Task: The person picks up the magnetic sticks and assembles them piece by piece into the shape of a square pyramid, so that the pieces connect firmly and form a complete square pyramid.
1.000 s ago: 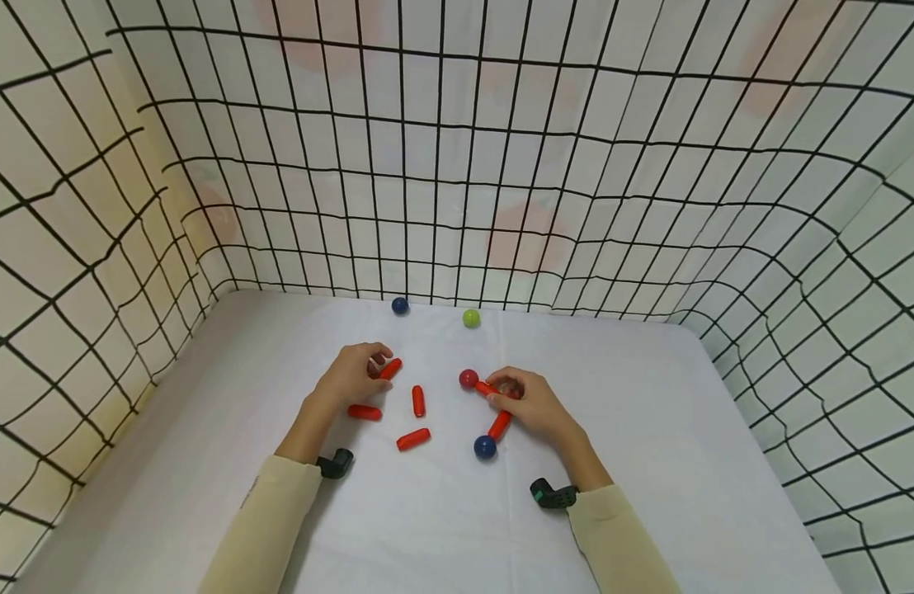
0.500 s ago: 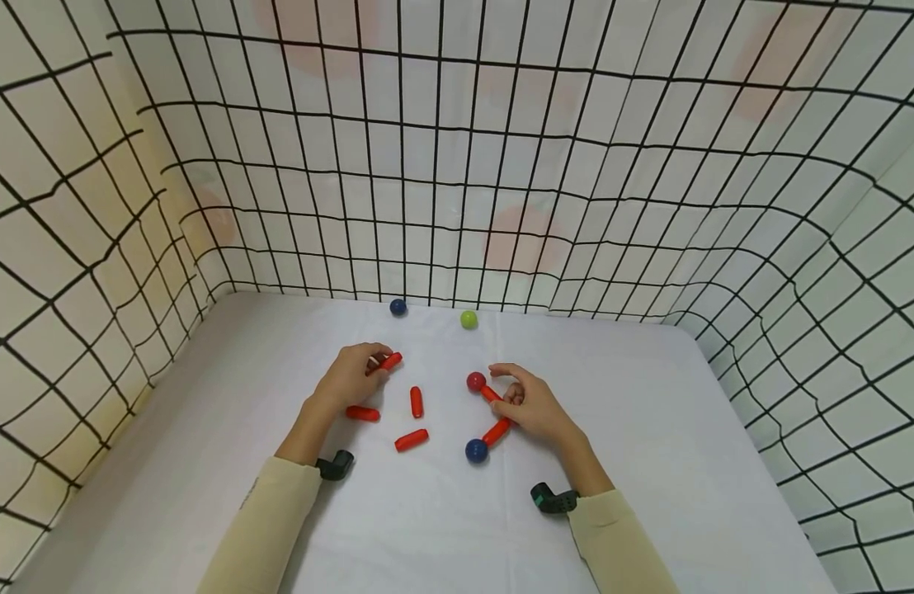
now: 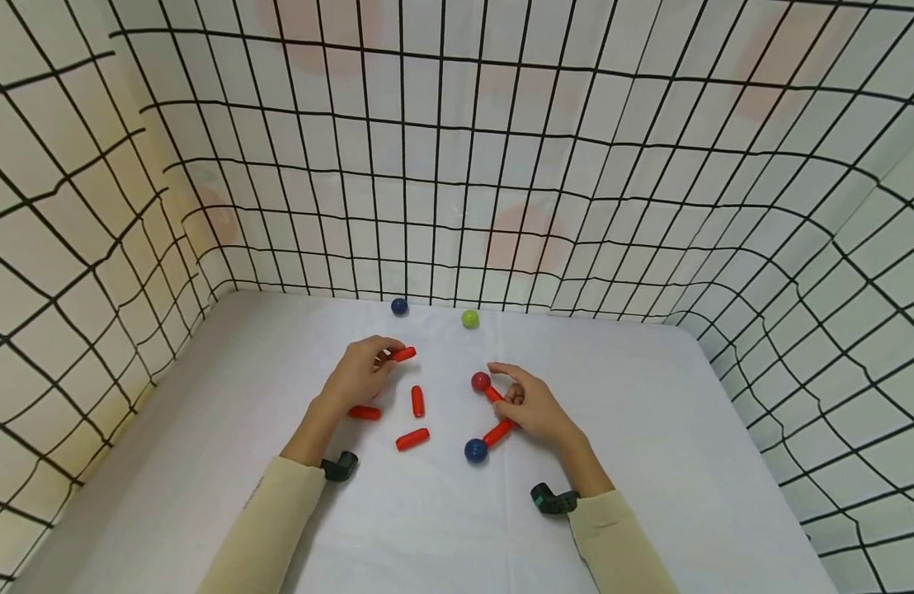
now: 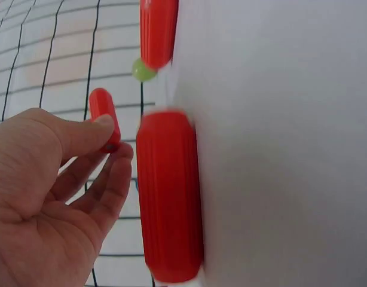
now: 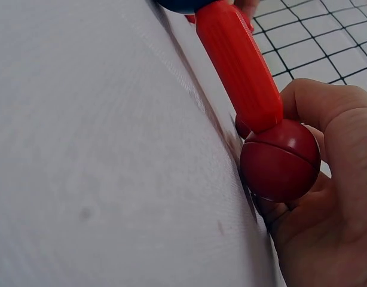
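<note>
Held rod [image 3: 405, 354], red: pinched between the thumb and fingers of the left hand [image 3: 356, 373] and held above the counter [image 3: 442, 520]. At its near end a small grey disc is seen in the left wrist view.

Loose rods, red, three, laid apart on the counter: the first [image 3: 365, 412] is placed just below the left hand; the second [image 3: 417, 402] is set to the right of the first, pointing away from the person; the third [image 3: 412, 439] is laid aslant, nearest the person.

Joined piece, one, bent in a V and located at the right hand [image 3: 534, 404]: a red ball [image 3: 480, 381] is fixed to the far rod [image 3: 494, 393]; a dark blue ball [image 3: 475, 450] is fixed to the near rod [image 3: 497, 432]. At the bend a corner ball [image 5: 279, 160], dark red, is partly surrounded by the right hand. Whether it is gripped by those fingers cannot be told; the index finger is held out and the others are curled.

Spare balls, two, placed well apart from the hands near the far edge: navy ball [image 3: 399, 306] at left, green ball [image 3: 469, 318] at right. Both are backed by black mesh [image 3: 405, 206].
</note>
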Available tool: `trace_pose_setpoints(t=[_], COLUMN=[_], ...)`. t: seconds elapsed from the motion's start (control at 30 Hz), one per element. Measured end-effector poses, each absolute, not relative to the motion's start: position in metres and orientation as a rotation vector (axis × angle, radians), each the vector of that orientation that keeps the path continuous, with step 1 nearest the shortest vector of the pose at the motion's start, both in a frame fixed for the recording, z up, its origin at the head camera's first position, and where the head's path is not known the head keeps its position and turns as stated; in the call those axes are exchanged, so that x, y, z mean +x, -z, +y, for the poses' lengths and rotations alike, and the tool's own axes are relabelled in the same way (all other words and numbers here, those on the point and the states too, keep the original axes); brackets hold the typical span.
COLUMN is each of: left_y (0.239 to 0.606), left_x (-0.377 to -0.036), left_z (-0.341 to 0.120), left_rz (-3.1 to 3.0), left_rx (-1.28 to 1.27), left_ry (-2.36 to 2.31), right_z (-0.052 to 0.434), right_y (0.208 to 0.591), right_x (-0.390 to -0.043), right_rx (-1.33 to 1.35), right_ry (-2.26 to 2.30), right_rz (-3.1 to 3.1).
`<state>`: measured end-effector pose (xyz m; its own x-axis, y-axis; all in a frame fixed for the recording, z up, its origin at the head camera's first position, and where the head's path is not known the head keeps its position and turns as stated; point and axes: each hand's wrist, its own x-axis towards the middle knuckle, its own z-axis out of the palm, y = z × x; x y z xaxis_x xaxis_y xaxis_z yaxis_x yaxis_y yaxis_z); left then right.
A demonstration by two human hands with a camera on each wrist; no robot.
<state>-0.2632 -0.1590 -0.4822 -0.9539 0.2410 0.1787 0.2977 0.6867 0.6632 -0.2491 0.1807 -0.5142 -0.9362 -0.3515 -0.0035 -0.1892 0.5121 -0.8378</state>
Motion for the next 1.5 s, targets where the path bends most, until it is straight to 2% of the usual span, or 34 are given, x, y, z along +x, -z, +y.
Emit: trace_pose_setpoints(t=[0.33,0.97,1.5], left_y=[0.483,0.485,0.487], left_x=[-0.259,-0.265,-0.271], left_z=[-0.132,-0.089,-0.072], left_rz=[-2.909,-2.925,-2.982], left_rx=[-0.42,-0.667,-0.699], left_ry=[1.207,1.205,1.163], right_z=[0.175,0.169,0.167], right_y=[0.51,0.508,0.509], right_x=[-0.244,-0.234,-0.236], right_rx=[-0.411,-0.298,-0.32], right_ry=[1.362,1.411,1.456], right_rz=[2.582,2.576,2.567])
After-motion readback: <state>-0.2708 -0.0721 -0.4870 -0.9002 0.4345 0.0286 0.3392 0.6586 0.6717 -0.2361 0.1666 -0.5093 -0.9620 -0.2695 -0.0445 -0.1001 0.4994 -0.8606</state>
